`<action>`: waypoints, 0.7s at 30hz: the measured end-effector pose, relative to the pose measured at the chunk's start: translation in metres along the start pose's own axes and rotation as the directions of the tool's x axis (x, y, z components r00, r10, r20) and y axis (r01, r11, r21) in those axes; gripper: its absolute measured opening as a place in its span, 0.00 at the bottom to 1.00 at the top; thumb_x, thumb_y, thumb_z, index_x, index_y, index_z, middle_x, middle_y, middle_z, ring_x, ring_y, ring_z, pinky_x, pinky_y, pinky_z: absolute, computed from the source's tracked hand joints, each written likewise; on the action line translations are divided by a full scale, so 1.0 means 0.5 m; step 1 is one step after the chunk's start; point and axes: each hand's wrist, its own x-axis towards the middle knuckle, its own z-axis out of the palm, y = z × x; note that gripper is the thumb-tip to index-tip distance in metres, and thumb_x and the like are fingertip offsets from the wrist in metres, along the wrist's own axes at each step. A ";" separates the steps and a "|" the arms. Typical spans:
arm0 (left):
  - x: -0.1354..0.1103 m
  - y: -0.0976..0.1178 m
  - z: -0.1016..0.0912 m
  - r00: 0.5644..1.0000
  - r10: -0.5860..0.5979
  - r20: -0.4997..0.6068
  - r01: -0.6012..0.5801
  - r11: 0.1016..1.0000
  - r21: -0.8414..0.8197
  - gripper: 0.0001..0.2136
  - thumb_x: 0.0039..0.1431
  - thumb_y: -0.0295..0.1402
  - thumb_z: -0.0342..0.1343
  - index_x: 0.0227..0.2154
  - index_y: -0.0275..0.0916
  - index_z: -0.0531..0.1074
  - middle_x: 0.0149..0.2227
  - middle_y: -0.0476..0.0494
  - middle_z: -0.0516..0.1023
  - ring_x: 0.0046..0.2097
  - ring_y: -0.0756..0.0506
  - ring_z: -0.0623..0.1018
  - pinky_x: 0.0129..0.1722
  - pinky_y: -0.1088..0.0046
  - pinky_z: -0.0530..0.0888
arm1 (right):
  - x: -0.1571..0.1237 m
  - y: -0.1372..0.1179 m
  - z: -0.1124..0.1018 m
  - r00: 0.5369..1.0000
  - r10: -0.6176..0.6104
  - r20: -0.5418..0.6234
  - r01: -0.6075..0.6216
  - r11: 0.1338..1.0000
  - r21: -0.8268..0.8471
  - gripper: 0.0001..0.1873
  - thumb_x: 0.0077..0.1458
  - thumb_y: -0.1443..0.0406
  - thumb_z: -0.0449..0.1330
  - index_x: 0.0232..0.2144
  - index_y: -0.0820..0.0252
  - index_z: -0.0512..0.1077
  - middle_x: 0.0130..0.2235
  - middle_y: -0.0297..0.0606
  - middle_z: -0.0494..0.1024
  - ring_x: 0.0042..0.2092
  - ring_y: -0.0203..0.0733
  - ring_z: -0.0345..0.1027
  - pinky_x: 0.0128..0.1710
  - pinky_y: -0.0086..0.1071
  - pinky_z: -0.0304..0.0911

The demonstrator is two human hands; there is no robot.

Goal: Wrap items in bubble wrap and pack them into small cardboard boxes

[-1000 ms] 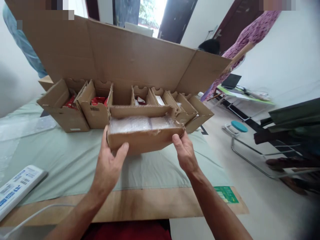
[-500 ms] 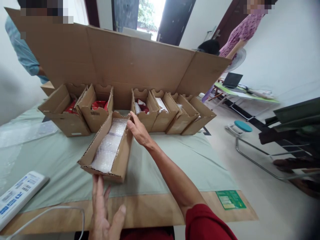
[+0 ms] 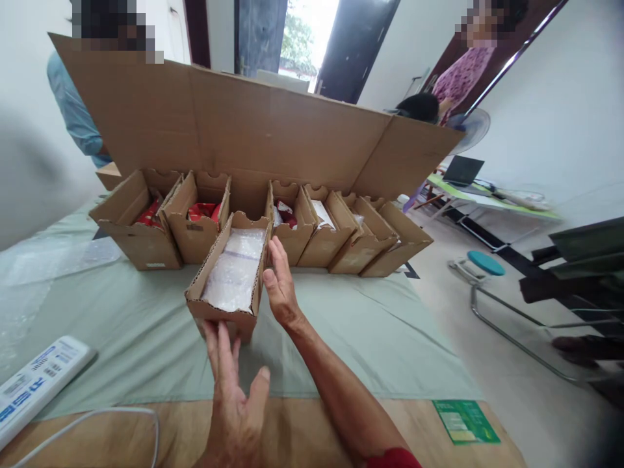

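An open cardboard bin (image 3: 221, 315) stands in front of a gap in the row of bins, its far end near that gap. Bubble-wrapped stuff (image 3: 234, 270) fills it. My left hand (image 3: 234, 396) is at the bin's near end, fingers stretched up against its front wall and thumb apart. Alongside the bin's right wall is my right hand (image 3: 281, 283), fingers straight and flat; whether it touches the wall is hard to tell. Neither hand is wrapped round anything.
Several cardboard bins (image 3: 139, 250) line a tall cardboard panel (image 3: 292, 136), some with red packets (image 3: 202, 211). A white power strip (image 3: 43, 383) with a cable lies left. A green card (image 3: 467, 421) lies front right. Two people stand beyond the panel.
The bin has moved away from me toward the gap and turned straighter. My left hand followed it forward; my right hand has let go of the far corner and slid back along the side.
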 end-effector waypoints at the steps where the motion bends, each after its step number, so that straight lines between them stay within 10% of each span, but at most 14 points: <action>1: -0.003 -0.002 0.006 1.000 -0.003 0.000 0.003 1.000 -0.004 0.40 0.66 0.37 0.56 0.75 0.52 0.41 0.78 0.41 0.27 0.76 0.28 0.51 0.71 0.45 0.59 | -0.007 0.011 0.002 0.997 0.073 -0.033 -0.072 0.997 0.043 0.52 0.61 0.31 0.44 0.73 0.58 0.55 0.76 0.46 0.52 0.76 0.54 0.42 0.75 0.49 0.42; 13: 0.008 -0.057 -0.033 0.994 0.104 0.040 -0.110 0.976 0.185 0.42 0.65 0.35 0.59 0.75 0.55 0.42 0.79 0.39 0.30 0.76 0.28 0.51 0.68 0.45 0.65 | -0.039 0.032 0.056 0.980 0.187 -0.060 -0.171 0.962 0.211 0.43 0.65 0.39 0.51 0.70 0.60 0.61 0.73 0.49 0.60 0.73 0.53 0.54 0.73 0.48 0.49; 21: 0.167 -0.027 0.057 0.987 0.134 0.086 -0.153 0.953 0.262 0.41 0.61 0.33 0.56 0.74 0.38 0.45 0.78 0.28 0.33 0.77 0.30 0.39 0.72 0.41 0.54 | -0.007 0.087 0.018 0.963 0.204 -0.173 -0.156 0.953 0.259 0.40 0.65 0.37 0.48 0.62 0.59 0.71 0.64 0.48 0.74 0.66 0.51 0.66 0.69 0.46 0.58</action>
